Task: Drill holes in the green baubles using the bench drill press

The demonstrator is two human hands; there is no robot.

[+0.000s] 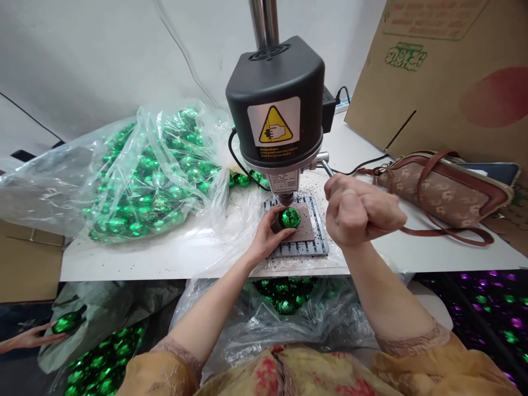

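Observation:
A shiny green faceted ball point(290, 218) sits on a small board point(306, 226) on the metal base of a drill press point(275, 104). My left hand point(266, 237) curls round the ball's left side, thumb in front and fingers behind, holding it under the chuck point(286, 198). Whether the drill bit touches the ball is hard to make out. My right hand point(358, 212) is closed in a fist round the feed lever point(326, 165) of the press, right of the machine head; the lever's end is hidden inside the fist.
A clear plastic bag point(152, 176) of green balls lies on the white table point(136, 265) at left. Another open bag point(284, 294) of balls is at my lap. Right are a brown handbag point(443, 190) and a cardboard box point(445, 82). Another person's hand point(39, 336) holds a green ball lower left.

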